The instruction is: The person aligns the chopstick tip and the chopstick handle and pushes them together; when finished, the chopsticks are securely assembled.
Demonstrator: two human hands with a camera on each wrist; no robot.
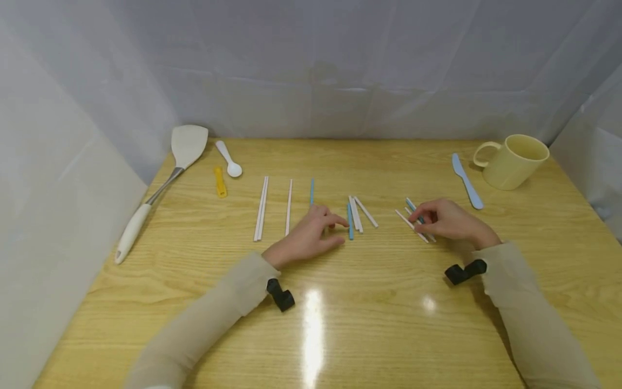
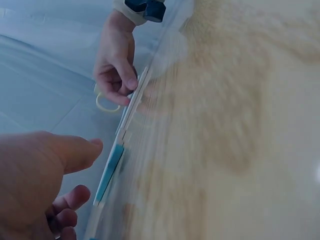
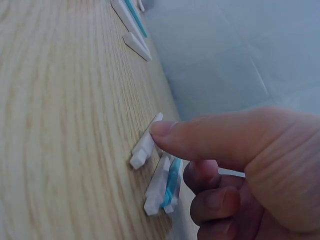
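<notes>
In the head view my left hand [image 1: 316, 232] hovers over the table with loosely bent fingers and holds nothing. Its index fingertip is close to a short blue chopstick [image 1: 351, 229]; contact is unclear. Beside that stick lie several short white chopsticks [image 1: 366, 212]. My right hand [image 1: 444, 220] has its thumb and index finger at a white chopstick [image 1: 403, 217], pinching it. Under those fingers lie another blue chopstick [image 1: 410, 203] and more white ones, partly hidden. The right wrist view shows the thumb on the white chopstick [image 3: 146, 144], low against the table.
Left of the hands lie a white chopstick pair [image 1: 261, 208], a single white chopstick [image 1: 289, 205] and a blue one [image 1: 312, 190]. Farther left are a spatula [image 1: 133, 229], a white spoon [image 1: 235, 169] and a yellow piece [image 1: 220, 182]. A blue knife [image 1: 468, 183] and yellow mug [image 1: 515, 165] stand right.
</notes>
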